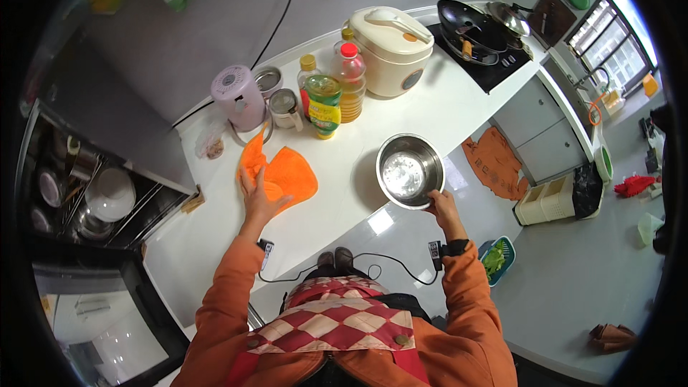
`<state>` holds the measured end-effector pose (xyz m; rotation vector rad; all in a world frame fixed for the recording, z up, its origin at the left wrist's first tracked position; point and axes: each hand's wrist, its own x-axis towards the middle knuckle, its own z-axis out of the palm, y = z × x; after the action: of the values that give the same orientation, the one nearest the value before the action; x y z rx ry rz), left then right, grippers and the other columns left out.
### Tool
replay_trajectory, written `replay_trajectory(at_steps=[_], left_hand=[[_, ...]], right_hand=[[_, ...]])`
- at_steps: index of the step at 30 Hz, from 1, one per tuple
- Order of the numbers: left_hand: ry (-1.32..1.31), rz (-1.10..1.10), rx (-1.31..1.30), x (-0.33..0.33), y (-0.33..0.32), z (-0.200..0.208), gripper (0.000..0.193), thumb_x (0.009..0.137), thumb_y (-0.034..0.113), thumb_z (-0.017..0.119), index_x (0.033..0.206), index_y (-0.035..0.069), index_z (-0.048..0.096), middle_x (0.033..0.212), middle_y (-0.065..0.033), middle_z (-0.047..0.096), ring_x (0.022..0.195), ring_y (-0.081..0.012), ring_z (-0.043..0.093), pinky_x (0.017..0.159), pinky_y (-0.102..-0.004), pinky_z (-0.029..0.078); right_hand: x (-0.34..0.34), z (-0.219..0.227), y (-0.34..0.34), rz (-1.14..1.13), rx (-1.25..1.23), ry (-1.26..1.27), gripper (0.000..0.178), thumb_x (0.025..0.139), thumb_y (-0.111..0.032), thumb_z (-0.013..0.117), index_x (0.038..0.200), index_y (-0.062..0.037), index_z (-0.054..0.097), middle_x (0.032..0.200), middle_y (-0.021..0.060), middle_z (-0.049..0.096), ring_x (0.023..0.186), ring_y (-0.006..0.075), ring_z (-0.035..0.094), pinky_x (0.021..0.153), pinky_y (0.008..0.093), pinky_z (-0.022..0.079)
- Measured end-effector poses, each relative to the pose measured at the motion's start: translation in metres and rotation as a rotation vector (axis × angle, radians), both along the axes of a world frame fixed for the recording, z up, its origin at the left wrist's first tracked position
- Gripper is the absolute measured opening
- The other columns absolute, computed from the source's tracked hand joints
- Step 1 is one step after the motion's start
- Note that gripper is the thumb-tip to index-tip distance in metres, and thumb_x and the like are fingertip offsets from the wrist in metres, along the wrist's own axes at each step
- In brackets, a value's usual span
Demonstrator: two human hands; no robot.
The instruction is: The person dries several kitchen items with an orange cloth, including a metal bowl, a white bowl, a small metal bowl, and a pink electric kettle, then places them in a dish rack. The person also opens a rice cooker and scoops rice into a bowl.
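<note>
An orange cloth (295,175) lies partly bunched on the white counter, one corner standing up at its back. Over its near left part rests my left hand (259,197), fingers spread against the fabric and thumb stretched out to the right. My right hand (444,209) pinches the near right rim of a round stainless steel pot (410,172). The shiny inside of the pot faces up, and I see nothing in it. It is at the counter's front edge; whether its base touches the counter I cannot tell.
Behind the cloth stand a lilac appliance (238,97), a lidded jar (286,109), a green-and-yellow bottle (324,109), a red-capped oil bottle (350,93) and a cream rice cooker (390,54). A black wok (466,21) sits on the cooktop. Low right is a basket of greens (497,261).
</note>
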<state>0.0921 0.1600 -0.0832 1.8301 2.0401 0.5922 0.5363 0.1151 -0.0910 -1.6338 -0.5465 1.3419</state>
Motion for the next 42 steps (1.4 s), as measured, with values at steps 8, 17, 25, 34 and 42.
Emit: replay_trajectory(at_steps=[8,17,25,34,42], left_hand=[[0.14,-0.125,0.203,0.002,0.036,-0.072,0.044,0.07,0.027,0.077,0.106,0.006,0.061,0.126,-0.0095,0.049,0.119,-0.0322,0.04,0.091,-0.0463,0.039],[-1.045,0.304,0.16,0.048,0.043,0.018,0.037,0.093,0.029,0.056,0.111,-0.003,0.056,0.106,-0.0118,0.061,0.084,-0.0221,0.063,0.073,-0.0314,0.052],[-1.437,-0.062,-0.054,0.335,0.027,0.086,0.043,0.095,0.03,0.051,0.123,-0.002,0.048,0.112,-0.0111,0.059,0.096,-0.0201,0.06,0.082,-0.0317,0.05],[-1.309,-0.172,-0.266,0.535,0.059,0.099,0.042,0.094,0.03,0.053,0.119,-0.004,0.05,0.109,-0.0095,0.06,0.095,-0.0165,0.06,0.081,-0.0287,0.048],[-1.32,-0.221,-0.306,0.705,0.146,0.057,0.039,0.093,0.026,0.056,0.118,-0.005,0.053,0.106,-0.0092,0.062,0.091,-0.0158,0.061,0.079,-0.0281,0.049]], right_hand=[[0.05,0.04,-0.07,-0.034,0.031,0.006,0.023,0.085,-0.011,0.052,0.1,0.0054,0.054,0.085,0.0104,0.06,0.072,0.0226,0.064,0.068,0.0367,0.056],[0.188,0.006,-0.135,-0.395,-0.06,0.066,0.021,0.083,-0.01,0.052,0.095,0.007,0.057,0.079,0.0107,0.06,0.066,0.0227,0.063,0.062,0.0344,0.057],[0.388,-0.005,-0.15,-0.548,-0.072,0.115,0.026,0.083,-0.007,0.049,0.098,0.0135,0.054,0.084,0.0188,0.062,0.069,0.0264,0.065,0.059,0.0339,0.06],[0.567,-0.017,-0.15,-0.595,-0.108,0.08,0.028,0.082,-0.005,0.048,0.096,0.0196,0.052,0.084,0.0198,0.061,0.066,0.0264,0.064,0.056,0.0335,0.06],[0.753,-0.025,-0.065,-0.512,-0.167,0.201,0.022,0.083,-0.006,0.052,0.095,0.0119,0.053,0.078,0.0162,0.06,0.058,0.0216,0.062,0.054,0.0292,0.058]])
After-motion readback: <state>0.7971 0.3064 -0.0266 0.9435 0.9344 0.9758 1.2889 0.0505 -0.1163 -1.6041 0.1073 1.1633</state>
